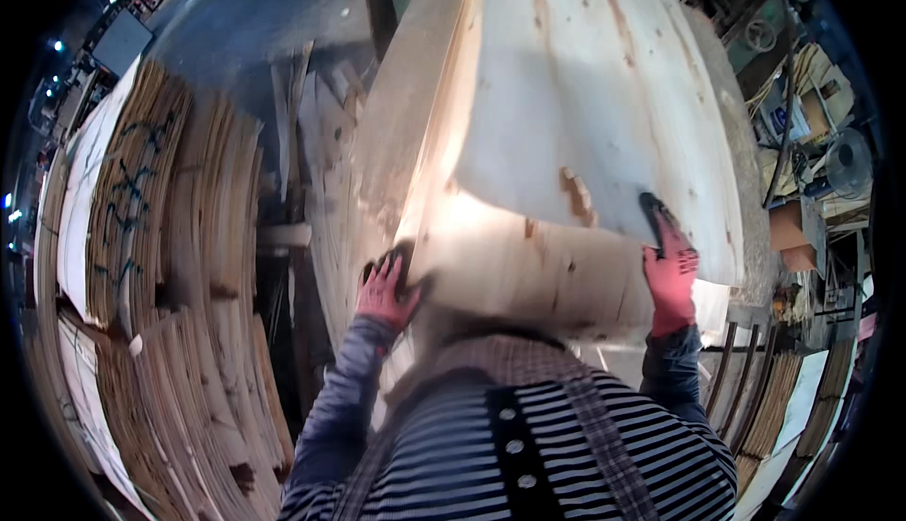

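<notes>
At the far left stand stacks of wood (142, 200). The left hand (385, 293) rests spread-fingered, unclenched, at a pile's (491, 252) edge; on that pile lies a thin wood sheet (566, 96), its near edge under the right hand (672, 271), whose grip I cannot tell.

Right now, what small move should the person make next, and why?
Probably slide the left hand over to the top sheet's near left corner: the right hand lies at that sheet's near edge, while the left is off it, at the left edge of the wood below.
</notes>
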Demonstrator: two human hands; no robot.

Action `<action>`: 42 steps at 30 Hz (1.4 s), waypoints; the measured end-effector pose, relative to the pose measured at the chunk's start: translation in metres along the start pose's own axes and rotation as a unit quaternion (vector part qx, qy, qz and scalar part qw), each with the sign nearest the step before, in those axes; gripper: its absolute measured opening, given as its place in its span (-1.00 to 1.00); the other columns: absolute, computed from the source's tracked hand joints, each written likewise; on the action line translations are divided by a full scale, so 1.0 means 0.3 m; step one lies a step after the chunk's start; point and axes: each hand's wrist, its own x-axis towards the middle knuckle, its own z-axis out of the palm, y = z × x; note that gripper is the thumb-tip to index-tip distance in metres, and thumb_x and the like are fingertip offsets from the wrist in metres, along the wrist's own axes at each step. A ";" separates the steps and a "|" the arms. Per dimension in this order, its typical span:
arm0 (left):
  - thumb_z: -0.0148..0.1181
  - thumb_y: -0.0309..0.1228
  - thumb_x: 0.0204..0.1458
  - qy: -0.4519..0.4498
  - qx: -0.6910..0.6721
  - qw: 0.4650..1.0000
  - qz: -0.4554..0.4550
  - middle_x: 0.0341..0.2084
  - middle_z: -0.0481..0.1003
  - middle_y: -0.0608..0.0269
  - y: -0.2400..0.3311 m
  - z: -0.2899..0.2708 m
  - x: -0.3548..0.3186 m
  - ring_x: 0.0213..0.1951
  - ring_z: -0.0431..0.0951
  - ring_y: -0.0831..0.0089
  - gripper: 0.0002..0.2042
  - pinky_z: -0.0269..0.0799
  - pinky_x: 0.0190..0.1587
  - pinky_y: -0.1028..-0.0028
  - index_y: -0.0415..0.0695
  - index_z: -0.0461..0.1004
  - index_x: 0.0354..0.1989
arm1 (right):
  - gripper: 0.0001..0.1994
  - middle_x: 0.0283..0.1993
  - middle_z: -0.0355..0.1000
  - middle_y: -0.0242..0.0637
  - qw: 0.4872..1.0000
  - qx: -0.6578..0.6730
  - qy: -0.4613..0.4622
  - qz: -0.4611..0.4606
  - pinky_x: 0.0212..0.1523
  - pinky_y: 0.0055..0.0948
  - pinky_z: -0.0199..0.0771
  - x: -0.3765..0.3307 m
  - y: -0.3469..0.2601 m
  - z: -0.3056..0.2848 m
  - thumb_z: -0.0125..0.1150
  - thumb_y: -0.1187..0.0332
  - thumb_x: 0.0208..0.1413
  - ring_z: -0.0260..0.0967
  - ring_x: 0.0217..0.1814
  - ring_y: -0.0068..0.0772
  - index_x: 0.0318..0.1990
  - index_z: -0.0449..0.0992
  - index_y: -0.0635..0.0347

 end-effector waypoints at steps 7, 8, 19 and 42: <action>0.07 -0.37 -0.25 0.137 0.066 0.988 -0.006 -0.16 0.29 -0.10 0.257 -0.082 0.015 -0.09 0.25 -0.04 -0.62 0.04 0.01 0.02 -0.28 0.31 -0.20 | -0.49 0.03 0.22 -0.14 0.997 -0.037 -0.054 -0.034 0.11 -0.27 0.08 0.290 0.009 0.124 0.11 0.30 -0.19 0.14 0.08 -0.18 0.03 0.23 0.07; 0.05 -0.41 -0.24 0.163 0.069 0.984 -0.002 -0.17 0.29 -0.07 0.287 -0.088 0.020 -0.10 0.25 0.00 -0.67 0.02 0.02 0.02 -0.27 0.32 -0.24 | -0.49 0.03 0.22 -0.15 0.997 -0.030 -0.053 -0.037 0.11 -0.27 0.08 0.329 0.026 0.156 0.12 0.29 -0.18 0.14 0.08 -0.18 0.03 0.22 0.07; 0.08 -0.43 -0.20 0.115 0.014 0.993 0.014 -0.13 0.31 0.04 0.261 -0.140 0.024 -0.04 0.24 0.10 -0.62 0.05 0.06 0.17 -0.21 0.32 -0.12 | -0.36 0.21 -0.07 -0.09 0.994 -0.044 -0.004 -0.096 0.24 -0.14 -0.35 0.605 -0.004 0.344 -0.06 0.06 -0.06 -0.20 0.26 -0.10 0.17 -0.02 0.10; 0.22 -0.06 -0.40 -0.034 -0.142 0.970 0.197 0.10 -0.10 -0.27 0.098 -0.135 -0.104 0.13 -0.04 -0.10 -0.06 -0.06 0.14 0.13 -0.37 -0.11 0.12 | -0.46 0.01 0.19 0.05 0.998 -0.021 -0.042 0.033 0.10 -0.13 0.06 -0.570 -0.112 -0.076 -0.03 0.48 -0.40 0.07 0.09 0.10 -0.06 0.26 0.32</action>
